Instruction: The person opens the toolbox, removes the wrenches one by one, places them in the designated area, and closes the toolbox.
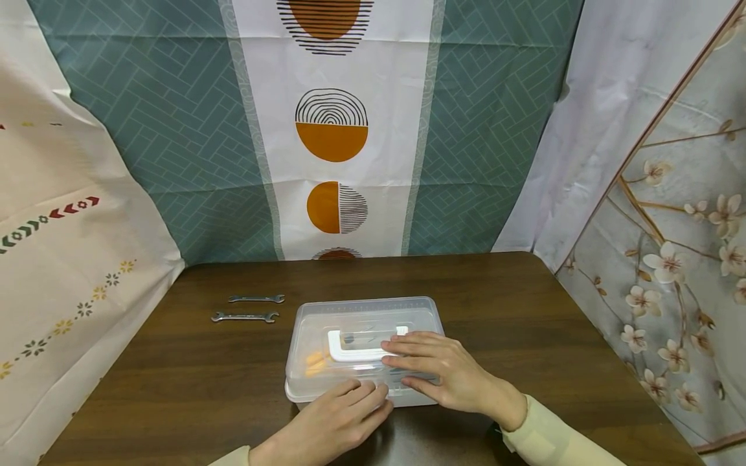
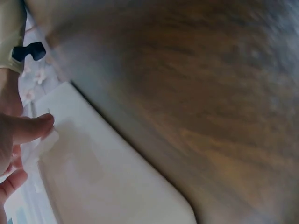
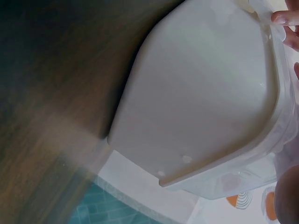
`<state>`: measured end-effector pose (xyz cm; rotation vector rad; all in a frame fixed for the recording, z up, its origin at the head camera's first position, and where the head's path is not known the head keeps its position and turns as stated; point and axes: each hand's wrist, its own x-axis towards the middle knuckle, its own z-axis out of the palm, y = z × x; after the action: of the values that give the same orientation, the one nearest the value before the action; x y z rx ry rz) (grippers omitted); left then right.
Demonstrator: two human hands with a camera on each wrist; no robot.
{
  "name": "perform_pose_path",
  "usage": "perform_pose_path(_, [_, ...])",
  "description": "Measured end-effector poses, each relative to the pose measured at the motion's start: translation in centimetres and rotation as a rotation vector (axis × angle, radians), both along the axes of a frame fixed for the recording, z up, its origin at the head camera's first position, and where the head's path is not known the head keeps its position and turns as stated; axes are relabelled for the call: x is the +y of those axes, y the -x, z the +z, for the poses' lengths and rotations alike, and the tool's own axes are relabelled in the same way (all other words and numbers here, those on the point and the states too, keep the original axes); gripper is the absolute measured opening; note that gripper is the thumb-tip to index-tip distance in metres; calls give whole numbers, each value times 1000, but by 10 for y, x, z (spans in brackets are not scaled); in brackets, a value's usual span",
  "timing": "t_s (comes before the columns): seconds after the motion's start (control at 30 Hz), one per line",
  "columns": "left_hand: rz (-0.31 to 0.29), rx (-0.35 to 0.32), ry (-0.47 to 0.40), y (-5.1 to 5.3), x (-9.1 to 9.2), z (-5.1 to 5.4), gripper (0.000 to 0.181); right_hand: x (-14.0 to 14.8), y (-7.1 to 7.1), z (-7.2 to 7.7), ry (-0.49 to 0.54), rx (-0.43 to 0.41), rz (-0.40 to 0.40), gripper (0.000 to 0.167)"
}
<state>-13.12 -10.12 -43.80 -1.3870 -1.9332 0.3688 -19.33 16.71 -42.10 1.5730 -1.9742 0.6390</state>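
A clear-lidded plastic storage box with a white handle stands on the table. Its pale side wall fills much of the left wrist view. My left hand is at the middle of the box's front edge, fingers bent; in its wrist view, thumb and fingers pinch a translucent latch. My right hand rests on the right part of the lid with fingers extended, over one end of the handle. Through the lid show blurred orange items; their kind cannot be told.
Two open-ended wrenches lie left of the box, a smaller one behind a larger one. The dark wooden table reaches back to a patterned cloth. More cloth hangs at both sides.
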Motion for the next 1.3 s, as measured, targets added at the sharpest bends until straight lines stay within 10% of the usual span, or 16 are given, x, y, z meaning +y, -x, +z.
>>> perform_pose_path(0.3, [-69, 55, -90, 6, 2, -5, 48, -3, 1, -2, 46, 6, 19, 56])
perform_pose_path(1.3, [5, 119, -248, 1, 21, -13, 38, -5, -2, -1, 74, -59, 9, 50])
